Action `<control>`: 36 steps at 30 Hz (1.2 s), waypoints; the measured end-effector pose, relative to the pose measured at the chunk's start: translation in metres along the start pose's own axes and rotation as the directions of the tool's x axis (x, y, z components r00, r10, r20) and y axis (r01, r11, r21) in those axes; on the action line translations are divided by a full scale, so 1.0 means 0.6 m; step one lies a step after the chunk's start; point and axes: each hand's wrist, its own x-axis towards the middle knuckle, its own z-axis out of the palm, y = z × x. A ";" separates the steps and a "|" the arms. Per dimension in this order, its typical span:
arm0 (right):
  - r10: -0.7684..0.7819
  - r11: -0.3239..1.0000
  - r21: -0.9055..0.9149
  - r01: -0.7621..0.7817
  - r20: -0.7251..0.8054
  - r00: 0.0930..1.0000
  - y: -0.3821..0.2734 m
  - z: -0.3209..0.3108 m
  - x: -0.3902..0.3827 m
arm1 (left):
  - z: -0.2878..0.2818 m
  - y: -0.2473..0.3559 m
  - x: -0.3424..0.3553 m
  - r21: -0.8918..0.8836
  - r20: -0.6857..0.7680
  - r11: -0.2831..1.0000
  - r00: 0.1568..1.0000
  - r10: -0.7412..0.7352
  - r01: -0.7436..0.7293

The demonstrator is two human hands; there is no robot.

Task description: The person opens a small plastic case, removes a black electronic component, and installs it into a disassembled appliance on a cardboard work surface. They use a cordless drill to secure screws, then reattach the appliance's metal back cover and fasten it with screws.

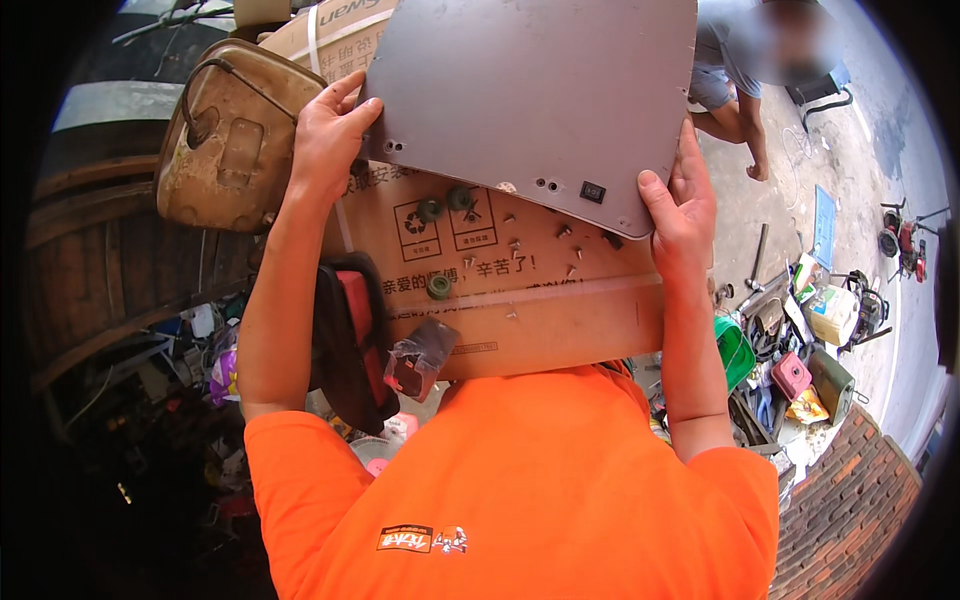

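A flat grey metal panel (pixel 530 90) is held tilted above a large cardboard box. My left hand (pixel 335 135) grips its left edge, thumb on top. My right hand (pixel 685 205) is closed on the lower right corner, with the thumb on the face. A small black rocker switch (pixel 593 191) and several holes sit along the panel's near edge. On the cardboard box (pixel 600 310) below lie several loose screws (pixel 515 248) and round green pieces (pixel 438 286). A dark item in a clear plastic bag (pixel 422 358) rests at the box's near edge.
An old brown metal can (pixel 235 140) with a cable stands at the left. Beside the box is a black and red case-like object (pixel 355 340). Tools, a green basket (pixel 733 350) and other clutter cover the ground at right. Another person (pixel 730 80) crouches at the upper right.
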 end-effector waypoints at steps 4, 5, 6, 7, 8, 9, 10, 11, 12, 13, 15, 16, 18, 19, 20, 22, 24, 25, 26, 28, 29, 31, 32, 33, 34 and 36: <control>0.045 0.989 0.142 -0.041 -0.024 0.999 -0.001 0.005 0.000 | 0.004 0.006 -0.002 -0.022 -0.032 0.999 0.999 -0.030 0.030; 0.083 0.985 0.153 -0.079 -0.021 0.996 -0.002 0.004 -0.001 | 0.002 0.005 0.000 -0.027 -0.013 0.999 0.999 -0.037 0.037; 0.121 0.979 0.164 -0.117 -0.017 0.993 -0.002 0.001 -0.003 | -0.004 0.002 0.003 -0.031 0.004 0.999 0.999 -0.045 0.045; 0.159 0.972 0.176 -0.155 -0.012 0.987 -0.001 0.000 -0.005 | -0.006 0.000 0.004 -0.034 0.022 0.998 0.998 -0.053 0.053; 0.155 0.972 0.182 -0.151 -0.013 0.988 -0.002 -0.001 -0.004 | -0.005 0.002 0.003 -0.040 0.015 0.997 0.998 -0.063 0.064; 0.153 0.971 0.188 -0.147 -0.015 0.988 -0.004 -0.001 -0.004 | -0.003 0.007 0.001 -0.045 0.011 0.996 0.997 -0.074 0.075; 0.150 0.970 0.194 -0.144 -0.018 0.988 -0.005 -0.001 -0.004 | -0.003 0.009 -0.001 -0.049 0.006 0.995 0.996 -0.086 0.086; 0.145 0.972 0.192 -0.138 -0.024 0.989 -0.005 -0.001 -0.004 | -0.003 0.008 0.000 -0.056 0.010 0.995 0.997 -0.082 0.083; 0.141 0.973 0.189 -0.133 -0.028 0.990 -0.005 -0.001 -0.003 | -0.005 0.004 0.004 -0.064 0.013 0.995 0.997 -0.080 0.080; 0.137 0.974 0.185 -0.129 -0.032 0.990 -0.005 -0.001 -0.004 | -0.008 0.000 0.007 -0.072 0.016 0.994 0.997 -0.077 0.078; 0.140 0.974 0.185 -0.134 -0.023 0.990 -0.005 -0.001 -0.005 | -0.013 -0.009 0.011 -0.093 0.025 0.990 0.994 -0.106 0.107; 0.141 0.973 0.185 -0.135 -0.019 0.990 -0.005 -0.001 -0.005 | -0.013 -0.010 0.011 -0.104 0.029 0.987 0.993 -0.119 0.121; 0.134 0.974 0.187 -0.128 -0.020 0.991 -0.005 -0.001 -0.004 | -0.014 0.004 0.000 -0.122 0.075 0.967 0.973 -0.216 0.224; 0.130 0.974 0.188 -0.124 -0.022 0.991 -0.005 -0.001 -0.004 | -0.013 0.013 -0.005 -0.129 0.100 0.953 0.960 -0.263 0.275; 0.132 0.973 0.192 -0.124 -0.025 0.991 -0.005 -0.002 -0.004 | -0.011 0.019 -0.009 -0.125 0.109 0.947 0.953 -0.282 0.295; 0.134 0.971 0.202 -0.126 -0.023 0.991 -0.006 0.000 -0.003 | -0.009 0.027 -0.017 -0.120 0.118 0.935 0.940 -0.320 0.334; 0.133 0.969 0.213 -0.125 -0.023 0.991 -0.008 -0.001 -0.003 | -0.009 0.023 -0.017 -0.138 0.125 0.933 0.940 -0.317 0.333; 0.132 0.968 0.219 -0.124 -0.024 0.991 -0.009 0.000 -0.003 | -0.009 0.020 -0.015 -0.147 0.129 0.932 0.940 -0.315 0.332; 0.131 0.967 0.222 -0.122 -0.026 0.991 -0.009 0.000 -0.003 | -0.011 0.018 -0.014 -0.147 0.129 0.931 0.940 -0.317 0.334; 0.130 0.967 0.224 -0.120 -0.030 0.991 -0.008 -0.001 -0.003 | -0.011 0.013 -0.011 -0.152 0.134 0.928 0.937 -0.323 0.341; 0.132 0.968 0.220 -0.124 -0.025 0.991 -0.008 -0.003 -0.003 | -0.010 0.013 -0.010 -0.154 0.133 0.928 0.938 -0.320 0.339; 0.141 0.967 0.217 -0.135 -0.011 0.990 -0.006 -0.005 -0.003 | -0.008 0.015 -0.012 -0.155 0.128 0.929 0.939 -0.319 0.337; 0.139 0.969 0.211 -0.132 -0.018 0.990 -0.007 -0.004 -0.003 | -0.009 0.016 -0.011 -0.141 0.127 0.929 0.937 -0.325 0.341; 0.136 0.971 0.203 -0.128 -0.026 0.990 -0.010 -0.001 -0.002 | -0.011 0.016 -0.008 -0.128 0.128 0.930 0.935 -0.330 0.346; 0.134 0.973 0.194 -0.125 -0.034 0.990 -0.011 0.001 -0.002 | -0.012 0.016 -0.006 -0.114 0.130 0.930 0.933 -0.336 0.350; 0.146 0.974 0.176 -0.141 -0.017 0.989 -0.009 -0.008 0.000 | -0.009 0.017 -0.006 -0.108 0.124 0.936 0.939 -0.322 0.335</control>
